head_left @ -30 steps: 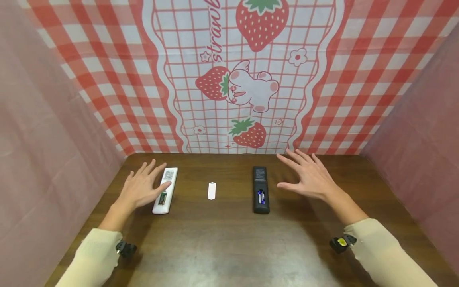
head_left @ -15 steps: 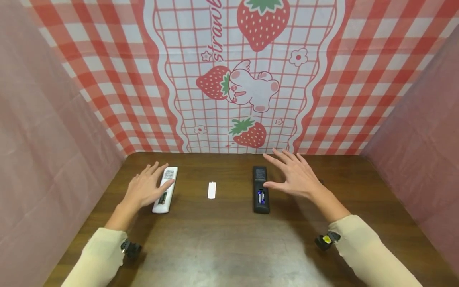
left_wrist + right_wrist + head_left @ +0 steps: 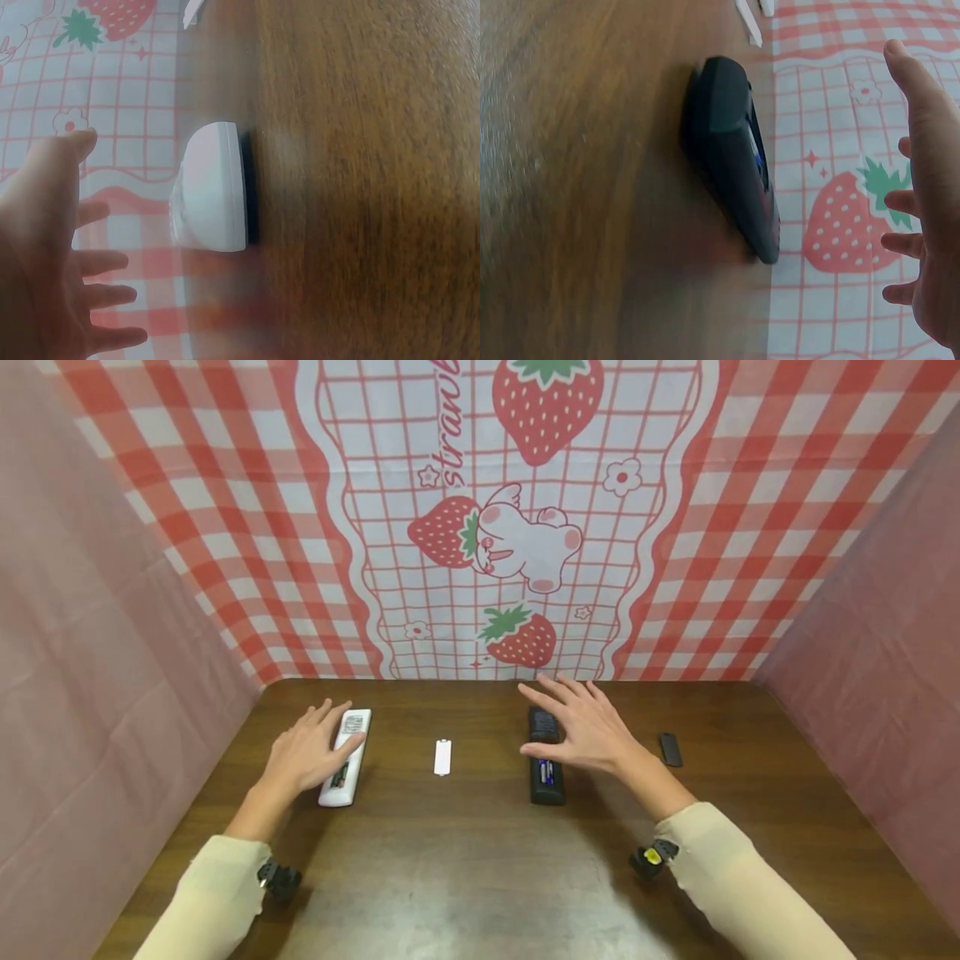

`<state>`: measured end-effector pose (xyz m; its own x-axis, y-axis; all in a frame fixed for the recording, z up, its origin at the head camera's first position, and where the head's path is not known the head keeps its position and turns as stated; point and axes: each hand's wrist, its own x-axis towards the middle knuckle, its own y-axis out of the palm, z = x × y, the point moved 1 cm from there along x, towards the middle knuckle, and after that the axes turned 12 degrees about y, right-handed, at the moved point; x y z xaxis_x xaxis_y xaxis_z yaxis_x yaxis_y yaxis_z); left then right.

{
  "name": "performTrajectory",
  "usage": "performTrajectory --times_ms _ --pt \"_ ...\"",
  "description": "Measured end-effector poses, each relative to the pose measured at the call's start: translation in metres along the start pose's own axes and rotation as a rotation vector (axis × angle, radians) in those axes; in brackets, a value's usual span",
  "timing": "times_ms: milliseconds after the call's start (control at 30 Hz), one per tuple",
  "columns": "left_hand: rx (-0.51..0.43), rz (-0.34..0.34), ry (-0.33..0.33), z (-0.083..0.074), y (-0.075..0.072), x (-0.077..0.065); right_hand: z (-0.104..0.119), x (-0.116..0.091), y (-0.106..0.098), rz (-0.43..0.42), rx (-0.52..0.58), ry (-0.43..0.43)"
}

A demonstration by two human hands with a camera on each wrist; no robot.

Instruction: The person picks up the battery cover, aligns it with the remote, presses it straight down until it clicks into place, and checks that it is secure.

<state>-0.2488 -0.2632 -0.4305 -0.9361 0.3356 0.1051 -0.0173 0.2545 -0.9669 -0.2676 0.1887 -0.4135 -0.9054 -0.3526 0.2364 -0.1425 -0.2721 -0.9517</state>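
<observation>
A white remote control (image 3: 341, 793) lies back side up at the left, its battery compartment uncovered. My left hand (image 3: 303, 747) hovers over it with spread fingers; the left wrist view shows the remote (image 3: 210, 187) apart from the hand (image 3: 45, 240). Toward the middle right lies a black remote control (image 3: 547, 789), also back up, with blue-and-silver batteries (image 3: 546, 771) showing in its open compartment. Above its upper half is my right hand (image 3: 581, 727), fingers extended and holding nothing. In the right wrist view a gap separates the hand (image 3: 934, 202) from the black remote (image 3: 720, 127).
Between the remotes lies a white battery cover (image 3: 442, 757). A black battery cover (image 3: 671, 749) rests right of my right hand. The brown wooden table (image 3: 450, 868) ends at a strawberry-print checked cloth (image 3: 517, 527) behind, with pink cloth (image 3: 877, 577) at both sides.
My right hand has moved left, from beside the black remote to above it, which uncovers the black battery cover. My left hand has shifted slightly right over the white remote.
</observation>
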Motion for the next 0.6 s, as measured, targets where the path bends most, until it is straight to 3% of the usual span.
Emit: performTrajectory --times_ms 600 --pt "-0.024 -0.025 0.002 -0.001 0.002 0.003 0.037 0.013 0.015 0.013 0.023 -0.057"
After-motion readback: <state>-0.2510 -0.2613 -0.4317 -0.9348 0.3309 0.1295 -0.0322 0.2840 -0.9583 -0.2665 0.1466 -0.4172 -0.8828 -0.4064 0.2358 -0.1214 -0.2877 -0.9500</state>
